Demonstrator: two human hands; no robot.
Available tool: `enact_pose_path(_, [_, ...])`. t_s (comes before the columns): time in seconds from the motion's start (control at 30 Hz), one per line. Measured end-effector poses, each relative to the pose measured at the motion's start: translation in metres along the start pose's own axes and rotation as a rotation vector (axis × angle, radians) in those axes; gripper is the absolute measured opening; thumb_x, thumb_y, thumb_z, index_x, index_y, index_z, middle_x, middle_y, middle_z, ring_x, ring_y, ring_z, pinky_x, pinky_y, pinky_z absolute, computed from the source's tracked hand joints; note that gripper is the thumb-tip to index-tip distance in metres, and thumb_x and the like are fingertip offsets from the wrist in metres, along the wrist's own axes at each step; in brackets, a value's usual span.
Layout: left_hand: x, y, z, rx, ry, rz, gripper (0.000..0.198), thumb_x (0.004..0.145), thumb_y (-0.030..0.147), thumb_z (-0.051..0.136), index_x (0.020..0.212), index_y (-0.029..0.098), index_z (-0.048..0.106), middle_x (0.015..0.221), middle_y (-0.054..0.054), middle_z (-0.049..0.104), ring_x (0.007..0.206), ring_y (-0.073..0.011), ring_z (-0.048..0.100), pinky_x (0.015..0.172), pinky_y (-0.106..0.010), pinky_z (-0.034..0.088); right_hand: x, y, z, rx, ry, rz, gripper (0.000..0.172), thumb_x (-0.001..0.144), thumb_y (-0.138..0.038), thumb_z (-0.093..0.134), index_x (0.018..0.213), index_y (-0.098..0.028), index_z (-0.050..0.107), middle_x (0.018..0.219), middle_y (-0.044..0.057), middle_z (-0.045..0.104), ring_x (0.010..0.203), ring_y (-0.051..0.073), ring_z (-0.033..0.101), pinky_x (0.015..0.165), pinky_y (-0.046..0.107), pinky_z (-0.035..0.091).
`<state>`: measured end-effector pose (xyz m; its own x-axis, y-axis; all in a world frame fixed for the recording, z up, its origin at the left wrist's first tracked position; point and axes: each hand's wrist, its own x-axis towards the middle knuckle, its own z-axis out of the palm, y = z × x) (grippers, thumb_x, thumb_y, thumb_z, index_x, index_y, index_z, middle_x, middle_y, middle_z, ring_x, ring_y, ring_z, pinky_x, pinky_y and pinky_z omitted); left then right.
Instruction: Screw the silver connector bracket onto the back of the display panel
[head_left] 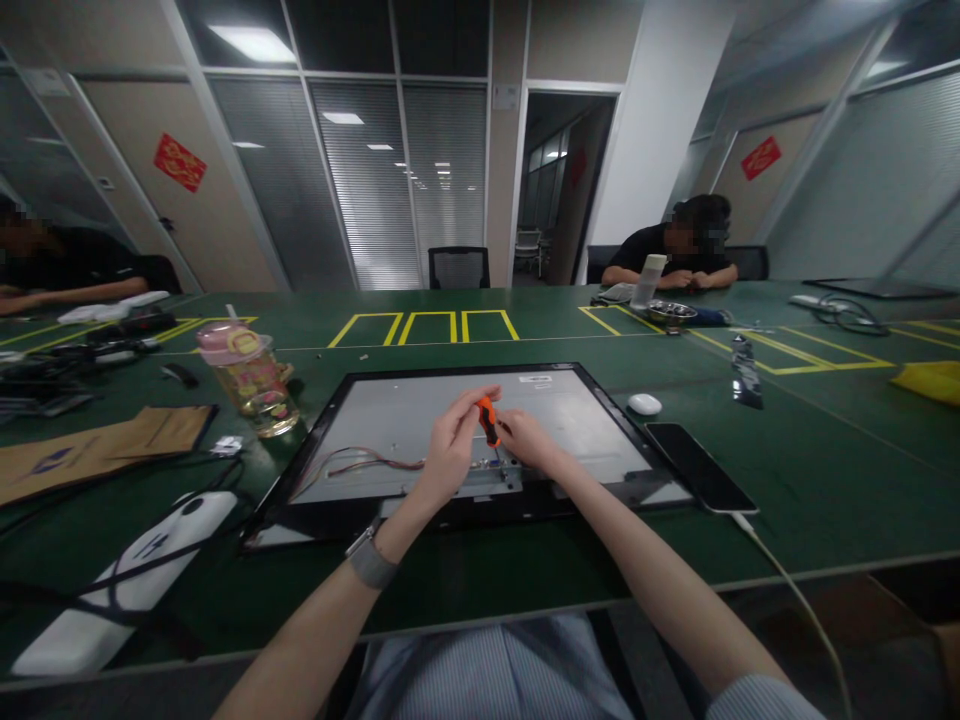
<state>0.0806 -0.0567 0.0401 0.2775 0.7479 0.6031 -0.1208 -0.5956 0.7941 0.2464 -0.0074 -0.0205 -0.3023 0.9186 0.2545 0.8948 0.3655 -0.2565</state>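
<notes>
Both hands, left hand (pixel 450 440) and right hand (pixel 525 440), pinch the orange screwdriver (pixel 487 420) between them above the panel (pixel 390 410).

Both bare forearms are stretched forward from the lower edge of the frame and drawn together at its centre. The left hand (pixel 450 445) is raised with fingers pinched together; the right hand (pixel 529 440) is held curled just beside it.

One black-framed grey display panel (pixel 585 410), one orange-handled screwdriver (pixel 487 420), one black smartphone (pixel 700 467), one pink-lidded clear bottle (pixel 251 385) — and two red paper wall signs (pixel 179 162), upper left and right.
</notes>
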Motion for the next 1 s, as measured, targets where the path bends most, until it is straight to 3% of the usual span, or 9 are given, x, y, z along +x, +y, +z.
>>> enact_pose_path(0.13, [0.0003, -0.0017, 0.0010, 0.030, 0.000, 0.009, 0.029, 0.092, 0.025, 0.046, 0.116, 0.020, 0.061, 0.108, -0.008, 0.062, 0.101, -0.0179, 0.060, 0.090, -0.032, 0.048, -0.0006, -0.0012, -0.0013, 0.033, -0.005, 0.001, 0.026, 0.094, -0.021, 0.041, 0.084, -0.015, 0.064, 0.086, 0.009, 0.069, 0.081, 0.017, 0.060, 0.071, 0.025, 0.038])
enact_pose_path(0.23, [0.0001, -0.0008, 0.0008, 0.141, 0.076, 0.082, 0.019, 0.084, 0.025, 0.061, 0.101, 0.020, 0.068, 0.093, -0.005, 0.058, 0.087, -0.0154, 0.058, 0.078, -0.028, 0.050, -0.0005, -0.0008, -0.0003, 0.047, 0.010, 0.004, 0.026, 0.093, -0.019, 0.041, 0.084, -0.015, 0.065, 0.088, 0.009, 0.069, 0.085, 0.018, 0.061, 0.075, 0.025, 0.039])
enact_pose_path(0.3, [-0.0006, 0.0013, -0.0003, 0.234, 0.102, 0.140, 0.018, 0.082, 0.027, 0.064, 0.097, 0.021, 0.069, 0.090, -0.004, 0.055, 0.084, -0.0152, 0.056, 0.080, -0.029, 0.049, -0.0005, -0.0001, 0.0006, 0.049, 0.015, 0.003, 0.026, 0.093, -0.020, 0.041, 0.085, -0.015, 0.066, 0.088, 0.009, 0.069, 0.086, 0.018, 0.061, 0.075, 0.025, 0.039])
enact_pose_path(0.47, [-0.0015, 0.0051, -0.0017, 0.238, 0.010, 0.170, 0.031, 0.095, 0.024, 0.040, 0.116, 0.022, 0.062, 0.112, -0.009, 0.058, 0.104, -0.0181, 0.056, 0.093, -0.034, 0.044, -0.0005, 0.0007, 0.0008, 0.015, 0.006, -0.003, 0.025, 0.093, -0.021, 0.042, 0.086, -0.015, 0.065, 0.085, 0.009, 0.068, 0.083, 0.017, 0.060, 0.073, 0.025, 0.038])
enact_pose_path(0.53, [-0.0009, 0.0031, -0.0009, 0.182, -0.001, 0.134, 0.030, 0.094, 0.024, 0.044, 0.118, 0.022, 0.061, 0.107, -0.008, 0.061, 0.097, -0.0168, 0.059, 0.087, -0.031, 0.047, -0.0007, 0.0004, 0.0005, 0.021, 0.006, -0.009, 0.024, 0.094, -0.021, 0.042, 0.086, -0.016, 0.065, 0.087, 0.008, 0.068, 0.084, 0.017, 0.060, 0.074, 0.025, 0.038])
enact_pose_path(0.67, [-0.0006, -0.0012, -0.0001, 0.242, 0.104, 0.141, 0.020, 0.084, 0.028, 0.062, 0.101, 0.020, 0.068, 0.089, -0.003, 0.055, 0.082, -0.0145, 0.056, 0.078, -0.028, 0.048, -0.0011, -0.0001, 0.0004, 0.041, 0.005, 0.010, 0.026, 0.094, -0.021, 0.042, 0.084, -0.016, 0.065, 0.087, 0.008, 0.068, 0.086, 0.017, 0.060, 0.075, 0.024, 0.037])
enact_pose_path(0.73, [-0.0012, -0.0005, -0.0008, 0.275, 0.113, 0.137, 0.020, 0.087, 0.029, 0.057, 0.102, 0.021, 0.069, 0.093, -0.004, 0.054, 0.086, -0.0147, 0.055, 0.083, -0.029, 0.046, -0.0011, -0.0001, 0.0002, 0.045, 0.005, 0.008, 0.026, 0.094, -0.021, 0.041, 0.083, -0.016, 0.064, 0.085, 0.008, 0.068, 0.084, 0.017, 0.060, 0.074, 0.024, 0.037])
enact_pose_path(0.87, [-0.0016, 0.0020, -0.0015, 0.175, 0.022, 0.101, 0.032, 0.096, 0.024, 0.039, 0.120, 0.023, 0.060, 0.116, -0.008, 0.055, 0.102, -0.0162, 0.056, 0.093, -0.032, 0.044, -0.0010, -0.0001, -0.0001, 0.028, 0.007, 0.003, 0.023, 0.093, -0.019, 0.042, 0.085, -0.016, 0.063, 0.084, 0.008, 0.067, 0.082, 0.017, 0.059, 0.073, 0.025, 0.037])
enact_pose_path(1.0, [-0.0007, -0.0002, 0.0000, 0.130, 0.018, 0.096, 0.030, 0.092, 0.024, 0.049, 0.119, 0.022, 0.061, 0.101, -0.006, 0.060, 0.091, -0.0153, 0.059, 0.081, -0.028, 0.048, -0.0011, 0.0004, 0.0007, 0.028, 0.005, 0.007, 0.024, 0.093, -0.020, 0.042, 0.087, -0.015, 0.065, 0.089, 0.009, 0.068, 0.087, 0.018, 0.060, 0.076, 0.026, 0.038])
